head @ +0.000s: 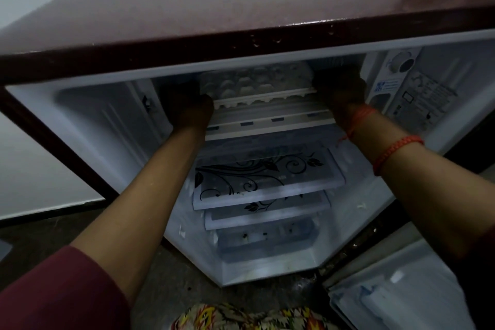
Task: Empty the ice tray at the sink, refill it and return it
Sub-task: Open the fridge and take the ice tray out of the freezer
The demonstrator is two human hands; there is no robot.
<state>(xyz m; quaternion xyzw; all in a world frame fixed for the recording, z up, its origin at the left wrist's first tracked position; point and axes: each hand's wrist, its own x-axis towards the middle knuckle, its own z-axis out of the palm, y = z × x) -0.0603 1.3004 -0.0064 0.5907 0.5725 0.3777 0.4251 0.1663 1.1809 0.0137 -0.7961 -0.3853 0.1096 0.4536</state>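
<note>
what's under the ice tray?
Below the white plastic ice tray: a white ribbed ledge, then glass shelves with black floral print. The left hand and right hand grip the tray's ends, covering them; its underside is hidden.

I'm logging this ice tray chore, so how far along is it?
Done: the fridge door is open. In hand: the left hand and right hand hold the ends of the ice tray at the freezer compartment's mouth. Too dim to tell whether its cells hold ice or fresh water, so it could be coming out or going back. If coming out, emptying, refilling and returning are all left.
</note>
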